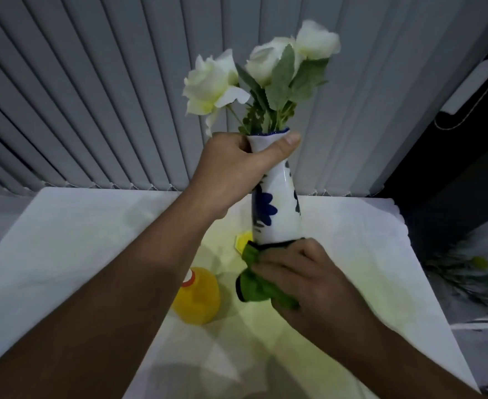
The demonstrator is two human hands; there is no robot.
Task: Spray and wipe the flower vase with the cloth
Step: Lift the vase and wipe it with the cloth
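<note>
while the left hand (231, 171) wraps its fingers tight around the neck of the flower vase (276, 203), held tilted above the table (64, 240), the right hand (300, 279) at five o'clock of the vase clamps the green cloth (255, 283) against its base; a yellow bottle (198, 298) lies at seven o'clock.

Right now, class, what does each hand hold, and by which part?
The left hand grips the vase by its neck, just under the rim. The right hand holds a bunched green cloth against the vase's base.

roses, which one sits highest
The rose on the far right sits highest, above the middle rose; the left rose hangs lowest.
</note>
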